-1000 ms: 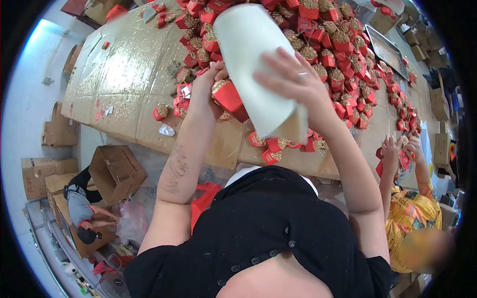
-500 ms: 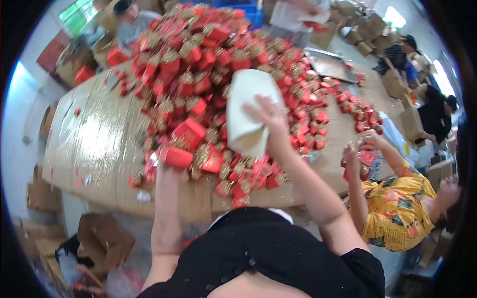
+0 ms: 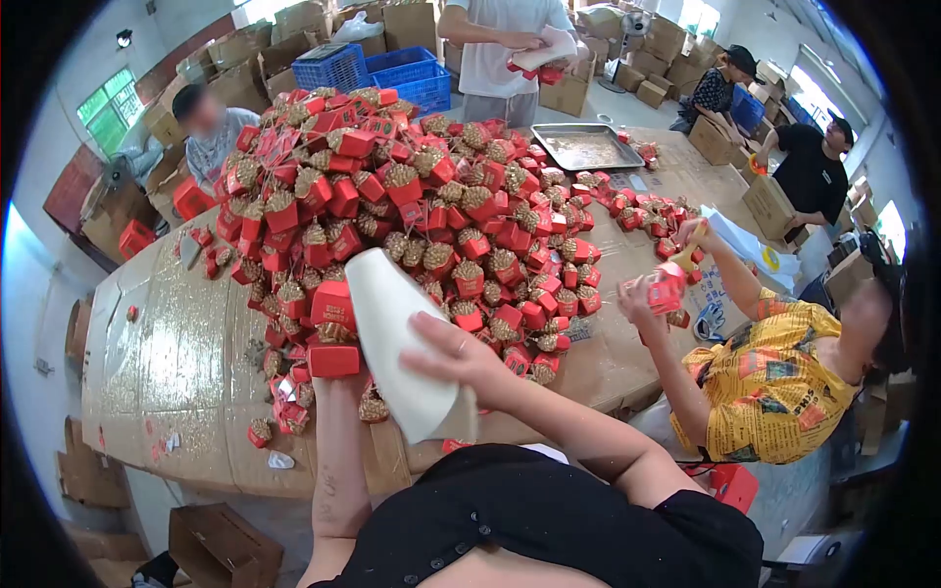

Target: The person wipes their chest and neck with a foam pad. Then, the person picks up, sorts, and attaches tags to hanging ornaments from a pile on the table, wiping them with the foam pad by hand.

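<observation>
My right hand (image 3: 451, 355) holds a cream-coloured sheet (image 3: 397, 338), curled over at its lower end, with my fingers across its right side. The sheet stands tilted in front of the heap. At the end of my left forearm, a red box (image 3: 333, 360) covers most of my left hand (image 3: 338, 387), which appears to grip it; the fingers are hidden. Just above it is another red box with gold lettering (image 3: 333, 304). Behind both hands rises a large heap of small red boxes with gold, bumpy tops (image 3: 402, 181).
The cardboard-covered table (image 3: 186, 392) carries the heap and a metal tray (image 3: 588, 147). On the right, a person in a yellow patterned shirt (image 3: 774, 382) handles a red piece. Other people stand around the table. Blue crates (image 3: 407, 78) and cardboard boxes are behind.
My right hand has brought the cream sheet left and down, close to my left hand. The red box at my left hand is slightly lower. The view has tilted up.
</observation>
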A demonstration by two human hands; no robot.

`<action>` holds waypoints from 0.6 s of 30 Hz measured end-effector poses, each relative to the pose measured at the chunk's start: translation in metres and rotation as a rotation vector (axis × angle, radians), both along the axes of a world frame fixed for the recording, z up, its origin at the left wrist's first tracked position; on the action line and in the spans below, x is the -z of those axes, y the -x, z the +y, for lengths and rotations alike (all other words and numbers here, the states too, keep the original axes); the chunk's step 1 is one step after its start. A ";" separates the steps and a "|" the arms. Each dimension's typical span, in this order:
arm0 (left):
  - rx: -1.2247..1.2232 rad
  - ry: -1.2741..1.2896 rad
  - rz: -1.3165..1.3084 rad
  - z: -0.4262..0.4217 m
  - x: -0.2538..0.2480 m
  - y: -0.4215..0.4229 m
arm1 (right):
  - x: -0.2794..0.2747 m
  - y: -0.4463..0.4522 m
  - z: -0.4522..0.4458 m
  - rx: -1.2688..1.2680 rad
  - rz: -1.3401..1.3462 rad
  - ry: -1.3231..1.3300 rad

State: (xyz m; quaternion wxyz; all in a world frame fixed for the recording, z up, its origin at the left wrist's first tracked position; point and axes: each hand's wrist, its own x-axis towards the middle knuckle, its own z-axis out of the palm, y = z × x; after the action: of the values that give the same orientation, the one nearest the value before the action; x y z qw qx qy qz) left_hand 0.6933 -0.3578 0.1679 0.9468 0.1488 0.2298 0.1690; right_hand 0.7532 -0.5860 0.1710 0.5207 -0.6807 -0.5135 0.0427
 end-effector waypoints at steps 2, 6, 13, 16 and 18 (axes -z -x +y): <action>0.071 -0.054 -0.111 0.016 0.027 0.007 | 0.002 -0.001 -0.012 0.067 -0.638 0.210; 0.103 -0.016 -0.257 0.027 0.034 0.015 | 0.041 -0.005 -0.050 0.188 -0.134 0.236; 0.152 -0.600 -0.213 -0.001 -0.023 0.013 | 0.068 0.007 -0.098 0.300 0.233 0.201; 0.266 -0.277 -0.376 -0.012 -0.043 0.012 | 0.064 0.014 -0.101 0.309 0.321 0.149; 0.265 -0.251 -0.224 -0.037 -0.091 0.014 | 0.062 0.017 -0.101 0.304 0.372 0.099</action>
State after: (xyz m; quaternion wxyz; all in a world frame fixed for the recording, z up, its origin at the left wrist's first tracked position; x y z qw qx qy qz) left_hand 0.6793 -0.3950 0.2587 0.9545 0.2746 0.0787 0.0857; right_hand 0.7362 -0.6870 0.1095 0.5727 -0.7553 -0.2977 0.1135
